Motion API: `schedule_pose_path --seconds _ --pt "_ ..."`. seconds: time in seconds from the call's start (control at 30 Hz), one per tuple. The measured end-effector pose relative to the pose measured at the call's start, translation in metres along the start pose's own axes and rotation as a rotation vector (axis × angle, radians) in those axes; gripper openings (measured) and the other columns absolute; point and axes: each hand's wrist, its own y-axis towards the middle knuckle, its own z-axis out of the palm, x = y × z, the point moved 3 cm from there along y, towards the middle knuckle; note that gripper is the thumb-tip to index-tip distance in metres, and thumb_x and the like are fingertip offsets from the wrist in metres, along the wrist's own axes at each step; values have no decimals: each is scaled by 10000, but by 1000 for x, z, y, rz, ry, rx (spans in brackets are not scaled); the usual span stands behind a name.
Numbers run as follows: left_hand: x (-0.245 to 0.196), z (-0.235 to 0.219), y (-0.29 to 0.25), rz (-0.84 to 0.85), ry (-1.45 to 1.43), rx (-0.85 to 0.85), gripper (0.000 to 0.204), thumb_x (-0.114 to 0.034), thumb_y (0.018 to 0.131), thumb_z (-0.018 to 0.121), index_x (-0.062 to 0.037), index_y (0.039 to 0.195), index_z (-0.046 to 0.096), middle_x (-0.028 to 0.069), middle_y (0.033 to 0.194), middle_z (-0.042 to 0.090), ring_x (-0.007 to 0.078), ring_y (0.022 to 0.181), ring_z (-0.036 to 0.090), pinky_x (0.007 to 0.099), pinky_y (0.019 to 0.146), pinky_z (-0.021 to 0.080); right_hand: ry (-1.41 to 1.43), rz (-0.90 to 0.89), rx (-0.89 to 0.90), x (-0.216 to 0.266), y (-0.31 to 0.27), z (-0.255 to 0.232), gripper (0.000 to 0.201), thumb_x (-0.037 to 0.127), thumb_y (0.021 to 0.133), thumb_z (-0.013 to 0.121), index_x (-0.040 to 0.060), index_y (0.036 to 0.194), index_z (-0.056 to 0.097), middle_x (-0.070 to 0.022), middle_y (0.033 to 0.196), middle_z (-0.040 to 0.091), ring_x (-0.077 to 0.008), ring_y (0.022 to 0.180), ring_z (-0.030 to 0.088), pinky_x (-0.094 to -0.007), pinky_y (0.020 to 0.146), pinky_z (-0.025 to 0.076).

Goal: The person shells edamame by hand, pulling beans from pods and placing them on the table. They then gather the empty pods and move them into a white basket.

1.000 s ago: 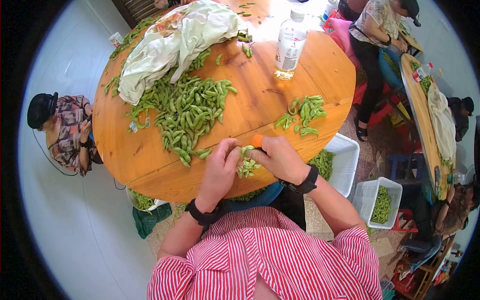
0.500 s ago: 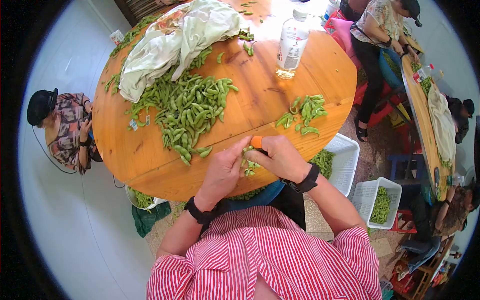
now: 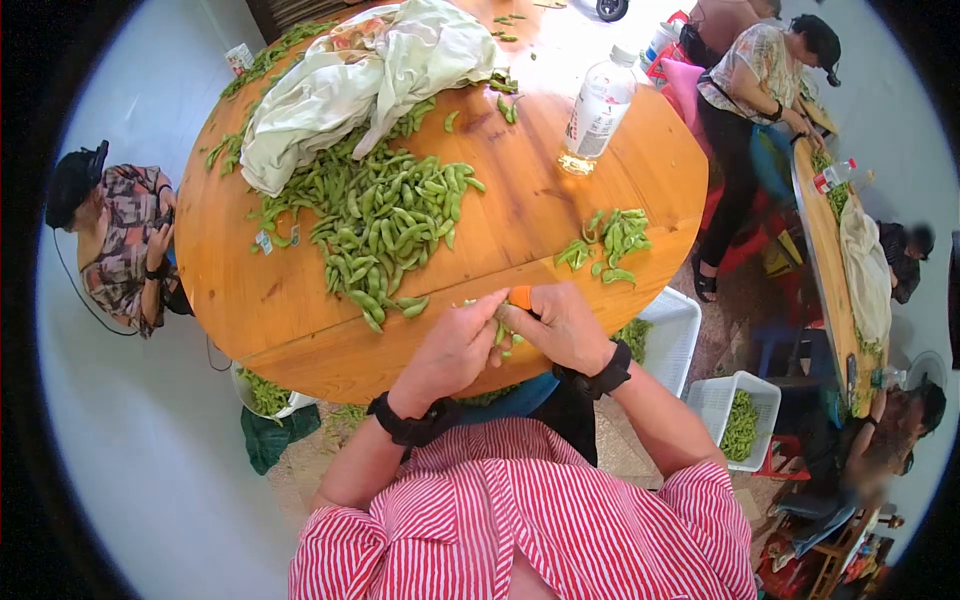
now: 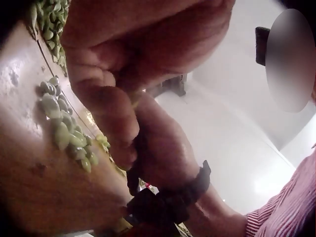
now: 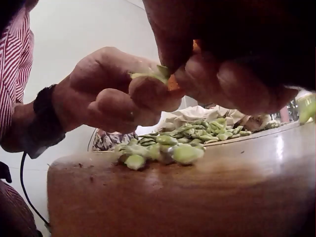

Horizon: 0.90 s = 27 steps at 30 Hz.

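Both hands meet over the table's front edge in the head view. My left hand (image 3: 450,345) pinches a green soybean pod (image 5: 153,75) between thumb and curled fingers. The right hand (image 3: 565,328), an orange band (image 3: 520,297) on one finger, pinches at the same pod from the other side. Most of the pod is hidden by fingers. Below the hands, a small pile of shelled green beans (image 4: 64,126) lies on the wooden table. A large heap of unshelled pods (image 3: 385,235) lies to the left, and a smaller cluster of pods (image 3: 625,235) to the right.
A bottle (image 3: 600,110) stands at the back right, and a pale cloth (image 3: 330,100) covers part of the heap. White baskets (image 3: 672,335) stand on the floor at right, a blue basin (image 3: 535,392) under the table edge. Other people sit at left and right.
The left hand has moved in against the right, and its fingers have straightened somewhat. The shelled beans seen between the hands are now mostly covered. The head view has shifted slightly.
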Motion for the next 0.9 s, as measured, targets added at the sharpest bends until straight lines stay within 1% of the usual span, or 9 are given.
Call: schedule_pose_path --seconds 0.03,0.13,0.27,0.33,0.43,0.53,0.63,0.77,0.9 --pt "1 0 0 14 -28 -6 395 -18 970 408 70 1350 469 93 748 609 154 587 607 289 570 496 32 11 -7 2 0 1 261 201 930 613 -5 771 595 -141 588 538 -201 498 486 -329 493 382" --pt "2 -3 -2 -114 -130 -12 368 -45 978 422 62 1322 499 80 752 618 144 601 613 279 576 497 89 116 8 -10 0 10 233 182 925 592 -15 805 624 -187 660 594 -231 546 568 -353 547 445" --pt "8 -5 -2 -100 -154 -127 312 -66 964 463 58 1233 561 112 786 656 155 639 642 290 581 502 137 79 -92 -24 -2 19 231 183 913 609 -22 807 605 -172 614 543 -198 524 509 -341 528 420" --pt "6 -8 -4 -119 -25 -190 269 -95 925 527 57 1134 603 165 844 690 232 722 683 344 637 522 89 236 -75 -18 -3 16 243 192 907 615 -29 812 585 -141 587 476 -148 532 463 -325 519 401" --pt "18 -11 -3 8 126 -289 278 -122 872 590 56 1083 615 213 896 692 329 800 685 405 715 525 135 284 -92 -32 -5 22 231 192 906 620 -28 840 596 -97 583 446 -111 551 427 -312 519 391" --pt "12 -16 -8 -47 147 -314 334 -149 825 643 50 1092 609 218 948 683 378 886 664 429 777 516 190 275 -138 -30 -4 21 218 192 903 622 -24 870 616 -75 584 473 -103 557 435 -310 521 397" --pt "13 -13 -9 124 233 -413 360 -182 797 732 27 1059 601 163 887 660 265 756 650 363 669 496 166 352 -137 -31 -4 19 222 198 896 633 -23 899 627 -65 604 523 -100 559 446 -311 524 405" --pt "2 -14 -8 103 368 -389 354 -215 756 776 17 929 572 171 889 634 277 738 624 368 651 478 149 302 -126 -15 -1 18 227 206 899 640 -21 897 641 -45 638 578 -74 556 476 -280 508 408" --pt "9 -9 -4 27 299 -287 341 -231 747 766 2 871 550 175 817 623 365 752 604 426 670 468 356 442 -53 -11 -4 21 206 223 929 642 18 924 670 29 672 593 -21 561 505 -204 483 392"
